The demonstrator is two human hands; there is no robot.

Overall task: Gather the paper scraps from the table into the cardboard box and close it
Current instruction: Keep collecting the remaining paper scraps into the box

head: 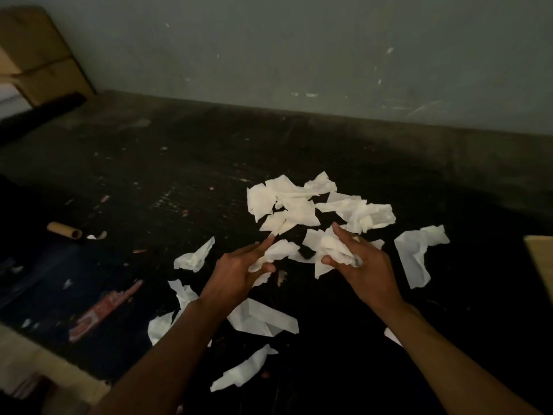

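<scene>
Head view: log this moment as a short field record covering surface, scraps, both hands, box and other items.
surface: dark table against a grey wall
scraps: white paper scraps scattered, mostly at centre
left hand: grip closed on a scrap
right hand: grip closed on crumpled scraps
box: cardboard box far left, by the wall
other: cardboard tube lying at left

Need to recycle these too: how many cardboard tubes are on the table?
1: a tube lying at the table's left side. Others may be hidden under scraps.
</scene>
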